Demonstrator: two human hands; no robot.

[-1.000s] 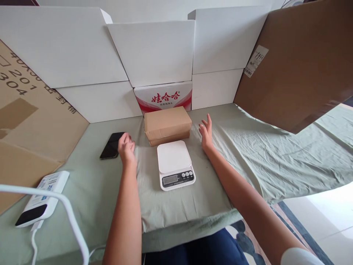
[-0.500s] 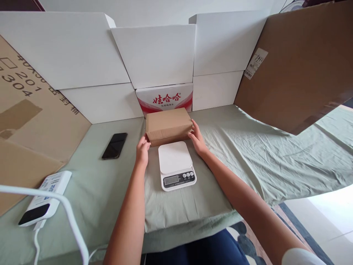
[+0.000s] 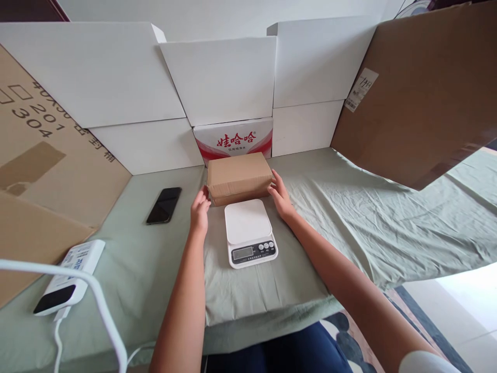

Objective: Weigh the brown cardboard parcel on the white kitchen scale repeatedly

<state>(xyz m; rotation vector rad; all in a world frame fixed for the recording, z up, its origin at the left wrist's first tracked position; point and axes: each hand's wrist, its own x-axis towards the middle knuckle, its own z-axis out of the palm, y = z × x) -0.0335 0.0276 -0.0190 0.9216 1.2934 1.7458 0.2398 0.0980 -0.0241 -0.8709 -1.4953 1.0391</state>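
Observation:
A closed brown cardboard box [image 3: 239, 177] rests on the green cloth, just behind a white kitchen scale [image 3: 248, 223]. My left hand [image 3: 199, 210] is at the box's left end, fingers loosely curled and at most lightly touching its edge. At the right end is my right hand [image 3: 282, 198], fingers apart, the thumb near the front corner and the other fingertips by the side. The scale's platform is bare, and its small display shows no readable figures. Neither hand appears to grip the box firmly.
A black phone [image 3: 164, 205] lies to the left. Nearer is a white power strip [image 3: 72, 277] with a white cable [image 3: 97, 295] looping in front. White boxes [image 3: 217, 80] and a red-and-white printed carton [image 3: 236, 139] stand behind. Large cardboard panels [image 3: 411, 98] flank both sides.
Both hands have eased slightly outward from the box's ends. The box and scale stay in place, and the whole view has shifted a little.

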